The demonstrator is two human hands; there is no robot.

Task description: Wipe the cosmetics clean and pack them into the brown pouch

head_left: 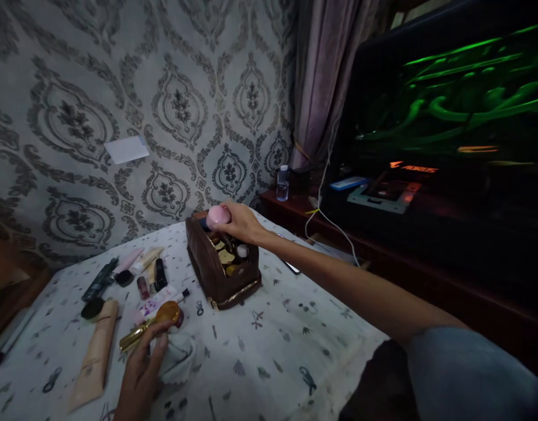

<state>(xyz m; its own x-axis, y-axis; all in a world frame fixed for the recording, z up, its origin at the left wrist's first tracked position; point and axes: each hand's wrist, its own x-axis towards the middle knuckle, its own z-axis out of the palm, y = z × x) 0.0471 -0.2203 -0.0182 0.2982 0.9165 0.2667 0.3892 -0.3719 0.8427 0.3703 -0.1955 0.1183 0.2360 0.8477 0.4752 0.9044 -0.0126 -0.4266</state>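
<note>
My right hand (242, 223) is closed on a pink rounded container (219, 217), held at the open top of a brown makeup bag (202, 272). Inside the bag are gold-topped items (226, 256) and a white cap (242, 251); the rest is hidden. At the lower left, my left hand (141, 365) has its fingers bent round the edge of a pale cloth (179, 355). Just beyond those fingertips lie a round amber-gold jar (169, 314) and a gold tube (135, 337).
Left of the bag lie a large beige tube (96, 356), a dark round lid (92, 310), a purple-white tube (157, 303) and several other cosmetics. A small clear bottle (282, 184) stands near the curtain. A white cable (328, 193) hangs before the dark glass-fronted case (453, 123).
</note>
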